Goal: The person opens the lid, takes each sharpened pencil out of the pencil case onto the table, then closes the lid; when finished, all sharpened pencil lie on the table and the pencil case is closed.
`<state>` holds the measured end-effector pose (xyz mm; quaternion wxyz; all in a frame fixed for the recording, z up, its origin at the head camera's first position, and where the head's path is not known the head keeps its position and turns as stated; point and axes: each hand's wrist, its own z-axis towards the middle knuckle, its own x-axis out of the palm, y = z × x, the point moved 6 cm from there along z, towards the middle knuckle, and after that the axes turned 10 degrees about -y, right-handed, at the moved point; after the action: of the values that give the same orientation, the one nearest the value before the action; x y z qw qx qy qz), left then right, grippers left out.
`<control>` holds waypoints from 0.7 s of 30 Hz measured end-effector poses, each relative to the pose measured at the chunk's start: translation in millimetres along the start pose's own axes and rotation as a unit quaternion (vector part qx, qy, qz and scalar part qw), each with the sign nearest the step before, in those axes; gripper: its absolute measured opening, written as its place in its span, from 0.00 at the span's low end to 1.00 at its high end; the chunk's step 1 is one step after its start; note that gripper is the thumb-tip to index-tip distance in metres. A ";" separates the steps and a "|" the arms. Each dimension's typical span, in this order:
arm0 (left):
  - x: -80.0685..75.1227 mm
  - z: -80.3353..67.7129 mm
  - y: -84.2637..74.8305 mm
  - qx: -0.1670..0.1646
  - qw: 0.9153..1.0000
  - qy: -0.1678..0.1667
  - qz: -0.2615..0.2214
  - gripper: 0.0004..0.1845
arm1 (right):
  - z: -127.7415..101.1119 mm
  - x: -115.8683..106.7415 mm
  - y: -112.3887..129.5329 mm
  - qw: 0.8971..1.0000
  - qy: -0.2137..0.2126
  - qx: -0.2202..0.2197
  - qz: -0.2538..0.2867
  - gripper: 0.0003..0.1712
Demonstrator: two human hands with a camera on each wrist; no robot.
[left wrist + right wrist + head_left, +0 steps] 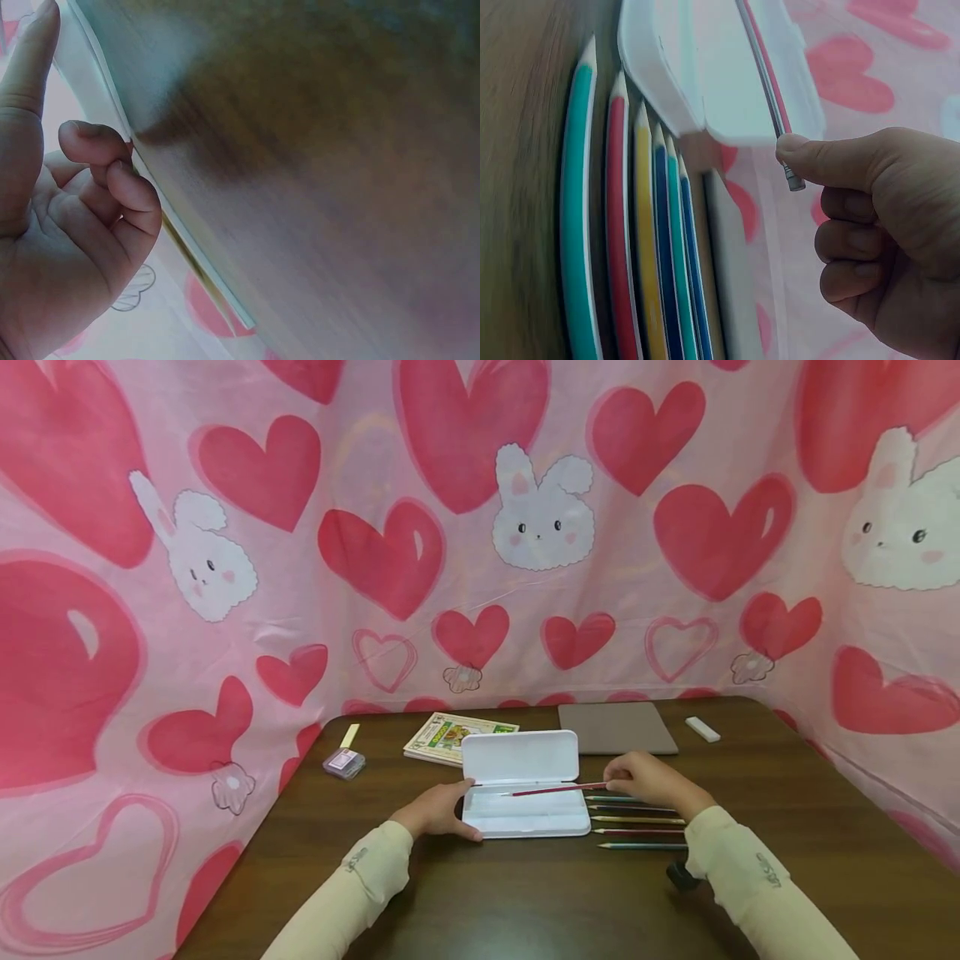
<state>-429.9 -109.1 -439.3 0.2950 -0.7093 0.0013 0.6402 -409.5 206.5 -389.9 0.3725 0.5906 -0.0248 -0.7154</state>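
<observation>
Open white case (525, 793) sits mid-table (525, 902), lid tilted up at the far side, tray toward the person. Left hand (438, 812) rests against the tray's left end, thumb along the edge; in the left wrist view the thumb is straight and the other fingers (124, 187) curl loosely beside the case rim, gripping nothing that shows. Right hand (648, 779) pinches the blunt end of a red pencil (555, 790) between thumb and forefinger; the pencil lies nearly level across the tray, tip toward the left, its shaft over the case's right edge. Right wrist view confirms the pinch at the metal-capped end (793, 180), other fingers curled under. Just right of the case lies a row of pencils (637, 822), parallel, tips toward the case, close together on the wood and partly under the right hand. Behind the case: a picture book (453, 737), touching or nearly touching the lid; a grey pad (617, 727); a white eraser (702, 729) well to the right. Far left: a small pink box (344, 763) and a yellow strip (350, 736). Heart-and-rabbit cloth (480, 527) walls the table on three sides.
</observation>
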 end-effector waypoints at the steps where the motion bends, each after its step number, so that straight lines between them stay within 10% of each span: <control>1: 0.5 0.0 0.1 0.001 1.000 0.001 -0.001 0.55 | -4.2 -2.3 -3.2 1.000 -0.001 0.002 -0.002 0.06; 21: -1.7 3.8 1.7 0.003 1.000 0.007 -0.006 0.55 | -83.3 -43.2 -44.6 0.999 -0.028 0.037 0.006 0.05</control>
<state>-434.3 -109.5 -438.4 0.3005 -0.7130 0.0011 0.6336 -359.0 296.6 -400.5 0.3537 0.5837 -0.0656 -0.7279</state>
